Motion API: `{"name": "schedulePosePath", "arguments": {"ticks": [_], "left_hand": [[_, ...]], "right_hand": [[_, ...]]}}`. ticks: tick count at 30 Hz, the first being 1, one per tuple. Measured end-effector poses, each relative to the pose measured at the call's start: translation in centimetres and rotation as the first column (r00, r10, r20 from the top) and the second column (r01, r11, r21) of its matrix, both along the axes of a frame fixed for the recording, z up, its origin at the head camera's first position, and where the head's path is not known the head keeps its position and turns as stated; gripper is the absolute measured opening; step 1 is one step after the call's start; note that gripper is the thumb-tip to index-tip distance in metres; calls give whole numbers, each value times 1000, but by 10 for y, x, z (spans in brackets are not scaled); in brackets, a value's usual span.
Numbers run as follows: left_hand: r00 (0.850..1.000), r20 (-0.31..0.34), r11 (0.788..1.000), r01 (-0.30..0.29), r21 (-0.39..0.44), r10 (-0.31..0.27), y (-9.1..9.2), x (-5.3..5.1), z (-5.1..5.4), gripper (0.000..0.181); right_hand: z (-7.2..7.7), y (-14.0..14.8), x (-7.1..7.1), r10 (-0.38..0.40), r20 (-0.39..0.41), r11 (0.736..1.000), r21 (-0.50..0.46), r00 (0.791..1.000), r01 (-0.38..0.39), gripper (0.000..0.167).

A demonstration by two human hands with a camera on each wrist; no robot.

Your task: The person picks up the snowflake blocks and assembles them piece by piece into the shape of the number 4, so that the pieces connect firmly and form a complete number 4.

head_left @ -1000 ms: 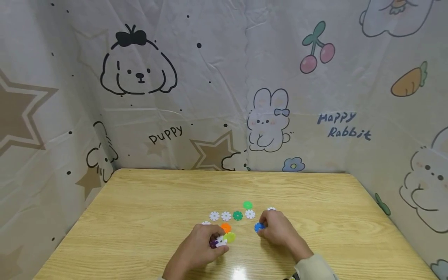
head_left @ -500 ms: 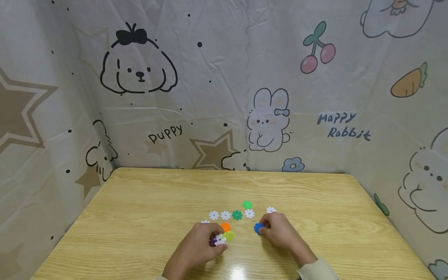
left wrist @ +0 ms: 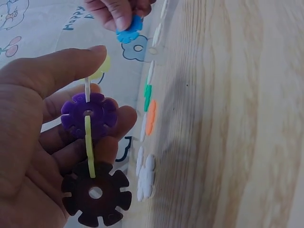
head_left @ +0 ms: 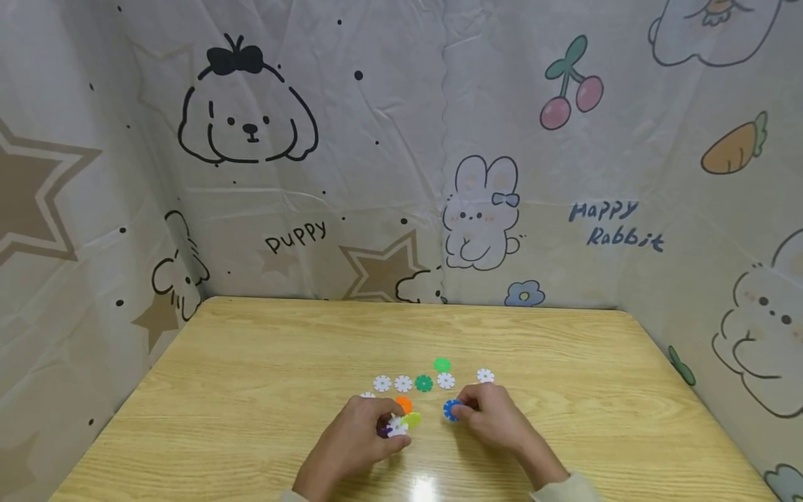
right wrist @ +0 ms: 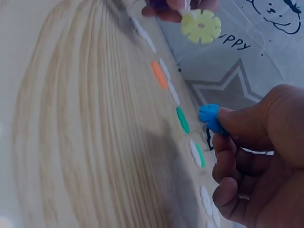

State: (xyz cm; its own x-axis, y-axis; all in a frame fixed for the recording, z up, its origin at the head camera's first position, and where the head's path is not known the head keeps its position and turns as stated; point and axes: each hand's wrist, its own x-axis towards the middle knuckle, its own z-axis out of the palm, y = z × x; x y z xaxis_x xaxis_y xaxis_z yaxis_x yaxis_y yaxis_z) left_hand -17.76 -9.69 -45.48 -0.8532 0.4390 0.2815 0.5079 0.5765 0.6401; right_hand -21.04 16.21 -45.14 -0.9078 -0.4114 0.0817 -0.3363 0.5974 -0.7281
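My left hand (head_left: 351, 436) holds a chain of interlocking snowflake discs between thumb and fingers. In the left wrist view the chain runs from a dark brown disc (left wrist: 97, 194) through a thin yellow one (left wrist: 89, 147) and a purple disc (left wrist: 90, 116) to a white disc (left wrist: 87, 88). A yellow-green disc (right wrist: 201, 26) sits at its far end. Across a small gap, my right hand (head_left: 495, 415) pinches a blue snowflake disc (head_left: 451, 411) by its edge, thumb and index finger meeting on it. The two hands' discs are apart.
Loose discs lie beyond the hands on the wooden table (head_left: 282, 348): several white (head_left: 382, 383), a dark green (head_left: 424, 383), a light green (head_left: 442, 365) and an orange one (head_left: 404, 404). One white disc (head_left: 367, 395) is partly hidden by my left hand. Printed cloth (head_left: 376, 139) stands behind.
My right hand has moved left with the blue disc, nearer the chain, uncovering a white disc behind it. The left hand stays nearly in place; its chain has turned slightly.
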Motion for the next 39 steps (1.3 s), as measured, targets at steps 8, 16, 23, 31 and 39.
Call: {"name": "schedulePosePath", "arguments": {"ticks": [8,16,23,31,39], "left_hand": [[1000,-8,999,-21,-36,21,2,0,0,27],[999,-39,998,-33,-52,31,4,1,-2,24],[999,-33,998,-31,-47,29,6,0,-3,22],[998,-41,997,-44,-56,41,8,-1,-5,24],[997,-60,997,-51,-54,48,9,-1,-5,29]], "right_hand": [[5,-9,6,1,59,997,-77,998,3,17],[6,-14,8,24,93,992,-127,995,-12,19],[7,-19,10,3,109,988,-157,994,14,21],[6,-23,10,-18,120,976,-214,993,44,22],[2,-28,12,-40,158,959,-271,987,82,23]]}}
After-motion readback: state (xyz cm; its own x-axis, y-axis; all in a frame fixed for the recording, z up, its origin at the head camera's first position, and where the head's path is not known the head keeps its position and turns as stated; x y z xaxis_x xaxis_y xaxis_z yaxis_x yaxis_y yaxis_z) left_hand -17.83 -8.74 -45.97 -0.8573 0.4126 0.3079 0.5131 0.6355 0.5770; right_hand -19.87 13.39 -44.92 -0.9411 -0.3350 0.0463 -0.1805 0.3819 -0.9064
